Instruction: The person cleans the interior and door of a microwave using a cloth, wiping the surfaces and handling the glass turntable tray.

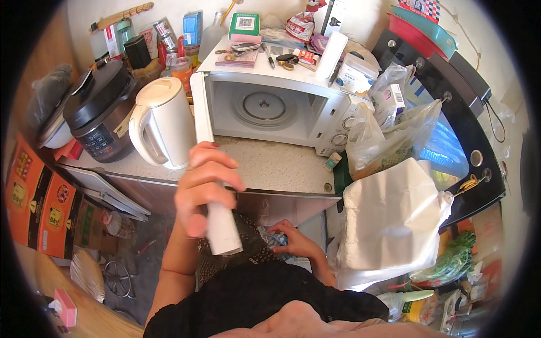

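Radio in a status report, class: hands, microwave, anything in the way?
Left hand curled around microwave door. Right hand low at blue-and-clear item, grip unclear. Microwave open, turntable visible. White kettle close left of door.

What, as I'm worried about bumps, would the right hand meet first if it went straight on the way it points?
Likely the crumpled blue-and-clear plastic just ahead of the right hand; depth is unclear, so they may already touch.
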`<action>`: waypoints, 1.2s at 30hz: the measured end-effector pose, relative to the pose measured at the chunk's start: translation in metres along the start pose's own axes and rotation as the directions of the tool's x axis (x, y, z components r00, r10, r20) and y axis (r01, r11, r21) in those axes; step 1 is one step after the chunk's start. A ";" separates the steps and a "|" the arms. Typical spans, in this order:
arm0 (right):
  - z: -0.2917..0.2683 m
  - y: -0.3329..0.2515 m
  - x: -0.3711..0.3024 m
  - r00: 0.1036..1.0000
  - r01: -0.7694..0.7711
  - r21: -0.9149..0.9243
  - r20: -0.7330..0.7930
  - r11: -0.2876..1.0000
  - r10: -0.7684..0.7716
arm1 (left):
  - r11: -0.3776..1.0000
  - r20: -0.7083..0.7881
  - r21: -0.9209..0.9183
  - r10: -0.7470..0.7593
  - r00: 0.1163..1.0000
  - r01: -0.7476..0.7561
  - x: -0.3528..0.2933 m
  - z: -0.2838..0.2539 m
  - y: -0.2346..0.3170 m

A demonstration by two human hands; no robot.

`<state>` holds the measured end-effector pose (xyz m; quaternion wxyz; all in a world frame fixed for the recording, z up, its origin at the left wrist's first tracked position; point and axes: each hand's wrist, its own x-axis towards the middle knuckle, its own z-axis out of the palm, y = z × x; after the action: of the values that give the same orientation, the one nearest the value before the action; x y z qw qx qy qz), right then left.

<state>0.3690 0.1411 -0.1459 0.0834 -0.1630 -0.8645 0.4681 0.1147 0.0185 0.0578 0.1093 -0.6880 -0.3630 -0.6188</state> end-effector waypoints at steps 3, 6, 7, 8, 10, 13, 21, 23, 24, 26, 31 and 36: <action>-0.015 -0.030 0.005 0.988 0.143 0.162 -0.074 0.976 -0.133 | 0.998 -0.047 -0.035 -0.044 0.998 0.042 -0.008 -0.014 0.003; -0.015 -0.033 0.023 0.955 0.167 0.436 -0.295 0.885 -0.035 | 0.997 -0.142 -0.040 -0.068 0.988 0.063 -0.018 -0.031 0.003; -0.011 -0.040 0.032 0.927 0.171 0.630 -0.363 0.757 0.092 | 0.995 -0.152 -0.050 -0.098 0.984 0.092 -0.020 -0.037 0.005; -0.008 -0.047 0.042 0.888 0.198 0.785 -0.397 0.587 0.231 | 0.993 -0.177 -0.067 -0.111 0.978 0.101 -0.023 -0.040 0.006; -0.002 -0.065 0.065 0.821 0.290 0.697 -0.534 0.656 0.205 | 0.993 -0.194 -0.038 -0.117 0.974 0.111 -0.030 -0.053 0.015; 0.006 -0.107 0.092 0.793 0.431 0.397 -0.596 0.811 -0.129 | 0.994 -0.319 0.035 -0.084 0.944 0.101 -0.051 -0.070 0.045; 0.047 -0.171 0.136 0.708 0.706 0.240 -0.227 0.666 -0.669 | 0.949 -0.116 -0.170 0.247 0.962 -0.264 -0.093 -0.025 0.117; 0.044 -0.165 0.141 0.738 0.675 0.245 -0.199 0.696 -0.645 | 0.946 -0.048 -0.271 0.171 0.984 -0.178 -0.071 -0.001 0.091; 0.036 -0.161 0.145 0.763 0.646 0.271 -0.210 0.713 -0.612 | 0.949 -0.091 -0.258 0.161 0.983 -0.179 -0.055 0.015 0.075; 0.018 -0.153 0.154 0.806 0.581 0.278 -0.330 0.765 -0.492 | 1.000 -0.254 -0.009 0.022 0.967 -0.025 -0.063 0.030 0.048; -0.059 -0.096 0.173 0.838 0.437 0.856 -0.499 0.275 0.220 | 0.904 -0.491 -0.015 -0.378 0.785 0.427 -0.064 0.061 -0.022; -0.074 -0.072 0.205 0.692 0.524 0.566 -0.719 0.636 0.069 | 0.828 -0.614 -0.101 -0.488 0.620 0.551 -0.081 0.073 -0.090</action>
<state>0.1851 0.2360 -0.0473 0.5170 -0.1540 -0.5170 0.6646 0.1159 0.0968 -0.0602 0.0712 -0.3064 -0.5197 -0.7943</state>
